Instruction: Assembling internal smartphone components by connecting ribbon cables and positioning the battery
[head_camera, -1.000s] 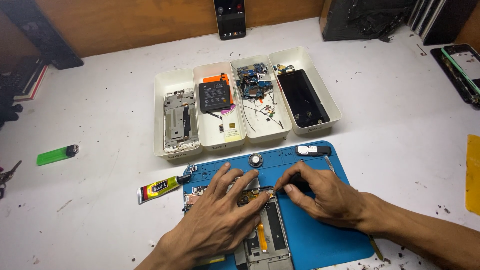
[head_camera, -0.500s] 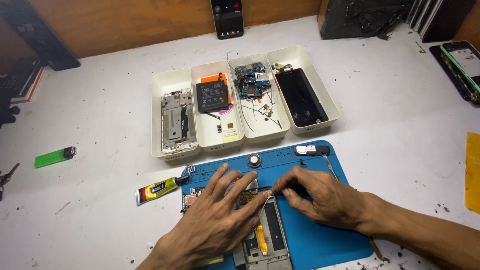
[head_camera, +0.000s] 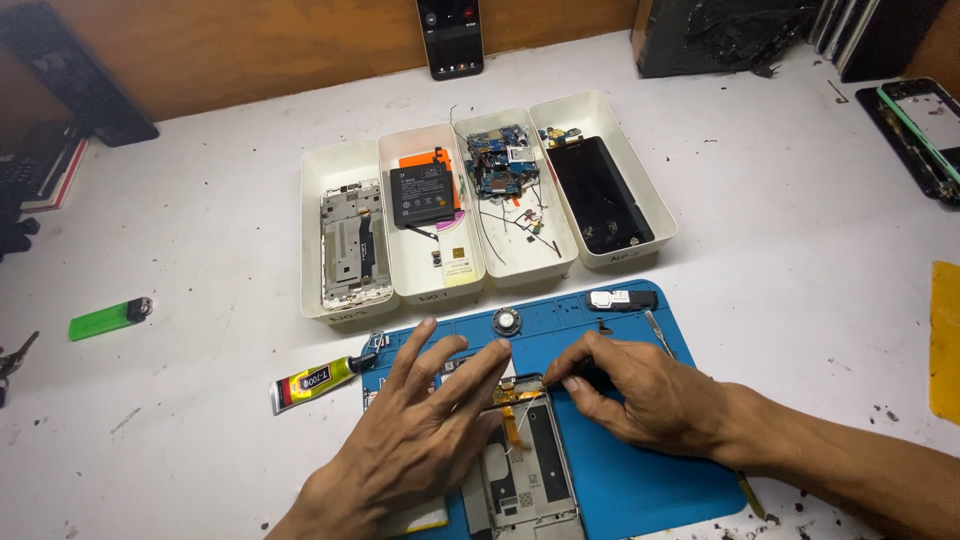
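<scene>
Phone frame (head_camera: 525, 470): lies on the blue mat (head_camera: 640, 470), its top edge under my fingertips.
My left hand (head_camera: 410, 450): spread flat, fingers pressing the frame's upper left.
My right hand (head_camera: 640, 390): pinched on a thin dark tool at the frame's top right corner.

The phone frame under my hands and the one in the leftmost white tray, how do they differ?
The phone frame on the blue mat is pinned by the left hand while the right hand works at its top edge; the frame in the leftmost tray lies untouched. The mat frame shows an orange flex strip; none is visible on the tray frame. Both are pale metal, lying flat with insides up.
</scene>
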